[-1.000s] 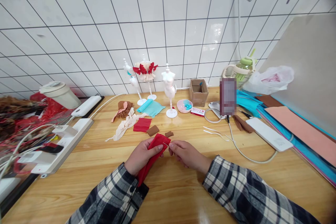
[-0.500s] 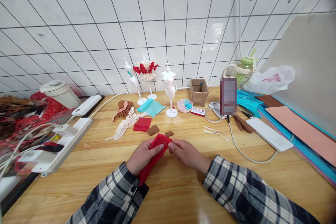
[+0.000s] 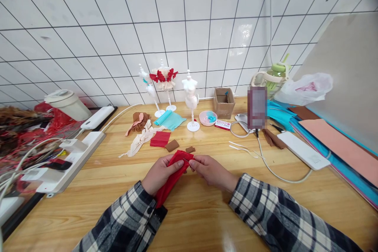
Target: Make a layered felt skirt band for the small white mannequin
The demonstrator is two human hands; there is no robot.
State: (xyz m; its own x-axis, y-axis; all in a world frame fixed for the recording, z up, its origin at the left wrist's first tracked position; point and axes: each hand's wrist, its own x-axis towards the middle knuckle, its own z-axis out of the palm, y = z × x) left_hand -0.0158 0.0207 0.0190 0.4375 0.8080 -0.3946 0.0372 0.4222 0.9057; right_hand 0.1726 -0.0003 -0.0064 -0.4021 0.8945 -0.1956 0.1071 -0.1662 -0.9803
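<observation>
Right hand (image 3: 211, 171) edged in over red cloth (image 3: 170, 184), fingertips pinched together on needle (image 3: 186, 160); left hand (image 3: 157, 174), thumb pressed down, grips cloth. Cloth held on person's side of rightmost mannequin (image 3: 190, 96).

Passage between brown scraps (image 3: 172, 145) and strips (image 3: 236, 147)

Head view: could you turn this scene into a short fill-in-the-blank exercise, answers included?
The cloth held in the left hand is coloured ____.
Altogether, ____ white dress forms stand on the table.
The wall behind them is covered with white ____.

Missing words: red; three; tiles.
</observation>
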